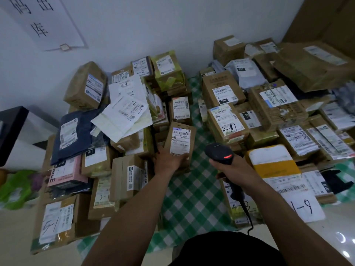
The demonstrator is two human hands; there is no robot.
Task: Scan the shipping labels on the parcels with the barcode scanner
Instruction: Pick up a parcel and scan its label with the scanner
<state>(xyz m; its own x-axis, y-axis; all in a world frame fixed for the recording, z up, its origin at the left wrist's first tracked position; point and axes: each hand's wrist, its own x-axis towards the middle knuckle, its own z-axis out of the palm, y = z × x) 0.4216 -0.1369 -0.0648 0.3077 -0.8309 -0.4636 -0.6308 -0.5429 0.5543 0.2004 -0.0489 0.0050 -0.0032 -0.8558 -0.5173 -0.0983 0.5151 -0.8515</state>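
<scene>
1. Black garment (230,252) at bottom edge; scanner cable (247,215) just beyond, liable to snag parcel corners.
2. Right grip (228,167) wrapped tight round barcode scanner (219,152) handle, red light showing.
3. Left grip (169,160) clasping small parcel (180,144) by lower end, label (182,134) tilted up; fingertips (185,156) overlapping label edge, possibly masking a code.
4. Neighbouring parcels (226,121) crowded on checked cloth (192,189): stray read likely.

A small brown parcel (179,144), white shipping label (181,141) facing up, is held tilted in the left hand (169,160) at centre, with the black barcode scanner (219,151), red light lit, gripped in the right hand (232,169) just right of it.
</scene>
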